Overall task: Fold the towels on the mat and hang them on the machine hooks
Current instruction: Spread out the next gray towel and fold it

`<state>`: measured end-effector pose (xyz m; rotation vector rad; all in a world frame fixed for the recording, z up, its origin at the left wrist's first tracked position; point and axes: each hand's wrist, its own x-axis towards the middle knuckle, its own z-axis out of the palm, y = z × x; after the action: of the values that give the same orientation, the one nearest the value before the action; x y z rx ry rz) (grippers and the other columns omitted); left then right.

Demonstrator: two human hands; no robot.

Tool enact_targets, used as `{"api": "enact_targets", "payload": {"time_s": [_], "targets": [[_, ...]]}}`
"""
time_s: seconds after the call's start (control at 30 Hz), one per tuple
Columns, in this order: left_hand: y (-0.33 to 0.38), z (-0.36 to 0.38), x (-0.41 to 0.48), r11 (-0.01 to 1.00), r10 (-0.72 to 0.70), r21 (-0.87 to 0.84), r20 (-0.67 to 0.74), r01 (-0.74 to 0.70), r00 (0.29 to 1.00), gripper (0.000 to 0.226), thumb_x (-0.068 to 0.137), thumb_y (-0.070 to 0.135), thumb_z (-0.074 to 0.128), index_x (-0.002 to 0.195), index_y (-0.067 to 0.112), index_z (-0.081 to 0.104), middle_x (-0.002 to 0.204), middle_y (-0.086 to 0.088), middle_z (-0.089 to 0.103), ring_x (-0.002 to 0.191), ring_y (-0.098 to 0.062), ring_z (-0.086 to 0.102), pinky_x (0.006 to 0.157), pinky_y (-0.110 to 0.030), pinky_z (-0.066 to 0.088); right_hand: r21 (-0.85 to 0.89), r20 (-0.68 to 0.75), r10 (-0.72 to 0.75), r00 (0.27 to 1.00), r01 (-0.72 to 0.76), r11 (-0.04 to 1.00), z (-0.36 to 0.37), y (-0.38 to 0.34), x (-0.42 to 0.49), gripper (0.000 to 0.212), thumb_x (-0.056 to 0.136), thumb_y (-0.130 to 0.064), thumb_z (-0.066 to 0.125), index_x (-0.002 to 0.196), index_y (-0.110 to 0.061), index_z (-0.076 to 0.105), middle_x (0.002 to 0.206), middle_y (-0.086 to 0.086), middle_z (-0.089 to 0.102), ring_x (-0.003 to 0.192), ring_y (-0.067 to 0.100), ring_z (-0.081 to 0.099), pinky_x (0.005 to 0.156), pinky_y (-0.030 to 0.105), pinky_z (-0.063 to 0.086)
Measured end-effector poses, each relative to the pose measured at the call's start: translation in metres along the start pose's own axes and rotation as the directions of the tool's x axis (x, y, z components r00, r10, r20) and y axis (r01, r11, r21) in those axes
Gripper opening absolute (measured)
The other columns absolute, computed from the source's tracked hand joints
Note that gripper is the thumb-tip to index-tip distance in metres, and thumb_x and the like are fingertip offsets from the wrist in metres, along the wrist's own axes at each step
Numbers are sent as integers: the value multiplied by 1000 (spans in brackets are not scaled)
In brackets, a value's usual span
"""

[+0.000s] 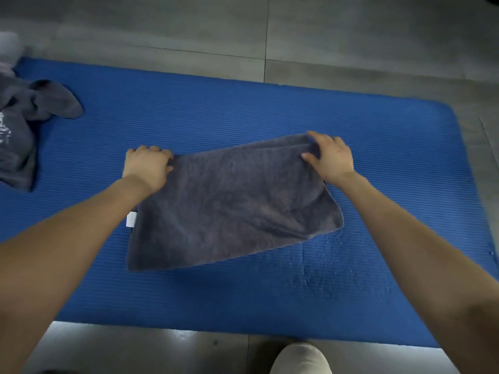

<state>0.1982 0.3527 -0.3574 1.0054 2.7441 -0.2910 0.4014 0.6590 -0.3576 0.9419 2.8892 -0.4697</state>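
A gray towel point(232, 201) lies folded on the blue mat point(378, 163). The left hand point(147, 166) grips its far left corner. The right hand point(330, 155) pinches its far right corner. More towels point(29, 109) sit bunched at the mat's left end.

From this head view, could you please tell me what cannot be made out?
- Hooks: nowhere in the head view.
- Pile: cut off by the left edge, so the towel count is unclear.
- Tag: print too small to read.
- Towel far corners: covered by the grips of the left hand and right hand.
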Motion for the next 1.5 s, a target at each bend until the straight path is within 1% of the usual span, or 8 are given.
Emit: {"api": "enact_targets", "payload": {"time_s": [0.2,0.6,0.73,0.83,0.97,1.1,1.23,1.5], "targets": [[-8,1,-5,997,-4,-78,-19,3,1000,28,94,25,49,116,11,60,111,-15,62,104,-36,54,90,-42,36,-409,141,-48,989,103,907,-19,-3,24,28,92,-43,52,109,-24,64,104,4,66,107,28,49,97,42,27],[-14,0,7,991,-122,59,-13,123,992,29,93,25,49,111,7,61,111,-16,59,104,-36,53,92,-43,33,-232,61,-4,998,18,973,-2,-12,70,29,89,-36,60,112,-19,64,114,11,64,111,33,52,98,42,28],[-9,7,-1,986,-161,-68,-125,153,979,33,86,20,59,115,3,58,110,-25,54,103,-43,49,91,-50,33,-298,-182,-33,983,-24,954,4,-16,41,40,87,-29,61,123,-13,56,114,20,57,107,39,50,93,46,30],[-5,10,-34,993,-65,-114,-362,26,930,25,81,14,61,103,1,61,97,-26,55,86,-44,52,74,-51,42,-246,-325,-313,893,240,939,9,-19,-22,32,89,-31,52,113,-11,62,102,14,62,90,35,55,80,43,36],[-6,36,-86,980,87,-150,-270,-131,959,42,91,34,39,115,10,63,109,-20,59,94,-41,55,75,-48,49,-239,-97,-606,790,572,784,38,7,-99,45,95,-46,42,127,-20,59,130,8,58,117,30,54,98,47,36],[-20,63,-118,961,270,-81,58,-265,961,56,97,48,13,142,25,37,150,-10,32,138,-28,30,101,-55,38,-324,246,-543,803,596,735,55,42,-122,59,97,-58,18,147,-28,26,152,8,31,141,30,26,112,56,23],[-15,54,-125,987,158,-22,48,-157,986,55,96,47,20,144,23,31,153,-13,23,142,-33,17,109,-58,21,-375,257,-454,853,521,767,43,41,-123,57,96,-59,12,147,-34,22,151,9,33,139,32,31,110,59,23],[11,55,-166,870,493,43,-13,-492,870,67,55,33,85,116,13,65,108,-13,62,96,-27,58,66,-39,56,-468,180,-526,831,543,697,39,45,-126,95,57,0,80,140,-13,34,129,25,55,112,44,57,99,53,39]]}}
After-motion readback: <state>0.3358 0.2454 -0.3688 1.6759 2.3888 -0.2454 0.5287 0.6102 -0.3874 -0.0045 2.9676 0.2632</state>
